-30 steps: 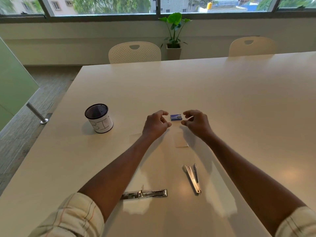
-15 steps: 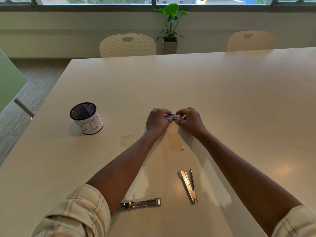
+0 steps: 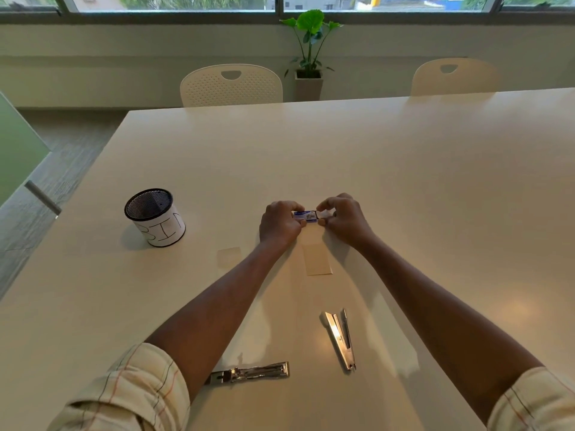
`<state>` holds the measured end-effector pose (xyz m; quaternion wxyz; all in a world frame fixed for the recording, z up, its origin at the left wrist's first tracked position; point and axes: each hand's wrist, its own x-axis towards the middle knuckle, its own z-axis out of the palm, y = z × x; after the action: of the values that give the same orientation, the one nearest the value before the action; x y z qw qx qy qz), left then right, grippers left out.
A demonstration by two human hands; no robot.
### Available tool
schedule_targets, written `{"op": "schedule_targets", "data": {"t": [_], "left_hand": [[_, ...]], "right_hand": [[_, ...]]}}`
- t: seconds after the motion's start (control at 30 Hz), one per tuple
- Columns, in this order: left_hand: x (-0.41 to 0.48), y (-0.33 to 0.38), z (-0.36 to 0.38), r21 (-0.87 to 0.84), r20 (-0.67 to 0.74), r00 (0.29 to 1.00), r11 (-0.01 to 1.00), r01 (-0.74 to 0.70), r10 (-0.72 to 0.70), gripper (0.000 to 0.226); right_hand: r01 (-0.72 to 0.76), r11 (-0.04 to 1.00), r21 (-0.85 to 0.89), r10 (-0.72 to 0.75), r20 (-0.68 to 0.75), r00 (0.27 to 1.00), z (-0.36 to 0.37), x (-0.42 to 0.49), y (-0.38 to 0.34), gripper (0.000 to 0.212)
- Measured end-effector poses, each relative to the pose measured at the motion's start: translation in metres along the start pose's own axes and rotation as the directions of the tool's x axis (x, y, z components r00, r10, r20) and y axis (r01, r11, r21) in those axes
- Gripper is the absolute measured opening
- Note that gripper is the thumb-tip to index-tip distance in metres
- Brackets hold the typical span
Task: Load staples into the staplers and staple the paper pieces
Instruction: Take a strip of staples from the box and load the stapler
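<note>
- staple box (image 3: 306,215) is right of the bin (image 3: 154,217), well apart, low over the surface (image 3: 404,181); can't tell if it touches
- left hand (image 3: 280,225) pinches the box's blue end, fingers curled
- right hand (image 3: 345,219) pinches the pale end, on the side away from the bin
- likely step: opening the box. hold the blue end still and draw the pale end out level and slow so no staples spill
- box long axis runs left-right, roughly in line with the bin; pale end points away from the bin
</note>
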<state>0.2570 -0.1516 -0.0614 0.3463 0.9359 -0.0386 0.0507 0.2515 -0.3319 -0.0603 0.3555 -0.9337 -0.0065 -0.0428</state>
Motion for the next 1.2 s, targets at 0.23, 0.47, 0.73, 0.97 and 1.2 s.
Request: {"op": "schedule_targets", "data": {"t": [0.23, 0.47, 0.73, 0.97, 1.2], "left_hand": [[-0.001, -0.004, -0.004, -0.017, 0.005, 1.0, 1.0, 0.003, -0.003, 0.034], [-0.001, -0.003, -0.005, -0.039, 0.017, 1.0, 0.999, 0.008, -0.007, 0.034], [0.0, -0.004, -0.005, -0.056, 0.032, 0.999, 0.998, 0.027, -0.025, 0.033], [0.001, -0.005, -0.004, -0.065, 0.028, 0.999, 0.998, 0.025, -0.023, 0.032], [0.002, -0.006, -0.002, -0.065, 0.038, 0.999, 0.997, 0.035, -0.032, 0.033]], "right_hand": [[0.009, 1.0, -0.007, -0.009, 0.003, 1.0, -0.006, -0.001, 0.001, 0.031], [0.155, 0.987, -0.049, -0.155, 0.015, 0.988, -0.01, -0.01, -0.002, 0.03], [0.076, 0.988, -0.135, -0.085, -0.061, 0.995, -0.016, -0.01, -0.001, 0.012], [0.095, 0.981, -0.171, -0.107, -0.062, 0.992, -0.009, -0.005, -0.009, 0.009], [-0.078, 0.972, -0.222, 0.065, -0.063, 0.996, -0.008, 0.005, -0.018, 0.02]]}}
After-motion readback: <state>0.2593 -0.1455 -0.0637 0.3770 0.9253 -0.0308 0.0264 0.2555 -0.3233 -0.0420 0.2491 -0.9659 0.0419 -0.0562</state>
